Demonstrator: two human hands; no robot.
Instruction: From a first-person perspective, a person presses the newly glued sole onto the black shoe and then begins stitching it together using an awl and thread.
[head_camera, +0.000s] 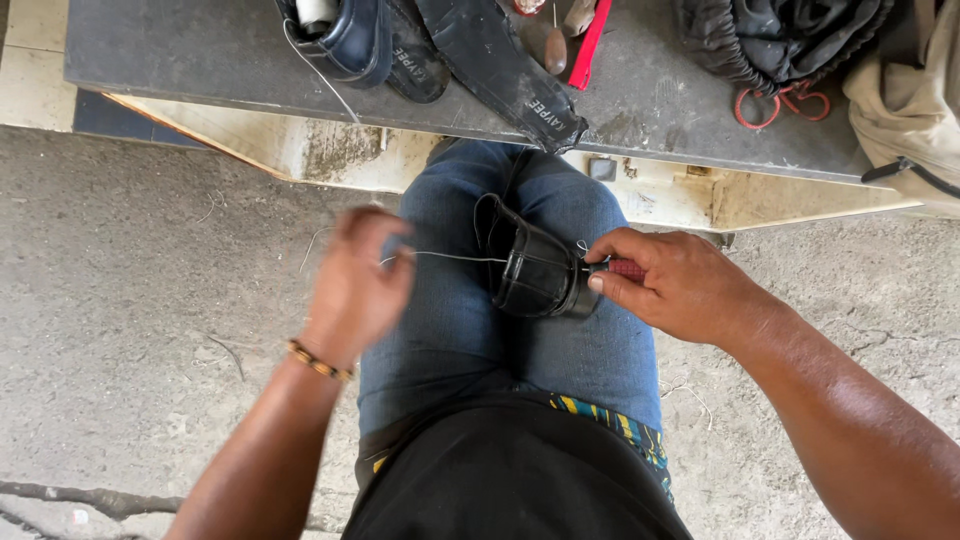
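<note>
A small black shoe rests on my jeans-clad thigh. My right hand grips a red-handled awl pressed against the shoe's right side. A pale thread runs taut from the shoe leftward to my left hand, which pinches it and looks blurred. A beaded bracelet sits on my left wrist.
A grey bench top lies ahead, carrying a dark blue shoe, a black sole, tools with a red strip, red-handled scissors, dark cloth and a beige bag. Concrete floor surrounds my legs.
</note>
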